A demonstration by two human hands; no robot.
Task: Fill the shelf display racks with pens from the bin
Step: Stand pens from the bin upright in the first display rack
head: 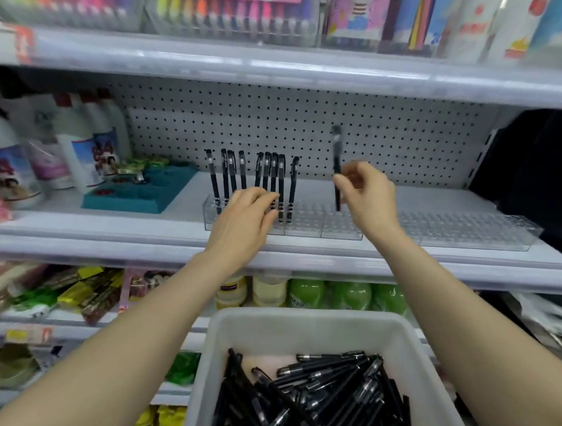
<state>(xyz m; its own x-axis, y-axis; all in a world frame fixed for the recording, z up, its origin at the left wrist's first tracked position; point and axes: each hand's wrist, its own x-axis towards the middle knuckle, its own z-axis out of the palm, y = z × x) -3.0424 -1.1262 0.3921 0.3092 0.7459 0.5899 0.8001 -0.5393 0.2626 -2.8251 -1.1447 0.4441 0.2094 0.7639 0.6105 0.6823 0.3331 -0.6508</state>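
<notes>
The right hand [364,193] pinches one black pen [337,155] upright with thumb and fingertips, just above the clear rack [340,229] on the shelf [107,225]. The left hand [243,218] has bent fingers against the standing pens [278,173] at the left; if it grips one I cannot tell. The near bin [300,316] holds loose pens [319,393]

The bin [300,314] sits at the bottom middle with loose pens [322,389] in it. Above it, on the shelf [90,222], stand the racks [327,224]. A tray [158,194] lies left of them, bottles [79,153] further left.

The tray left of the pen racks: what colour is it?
Teal; the tray shows best in the head view.
</notes>
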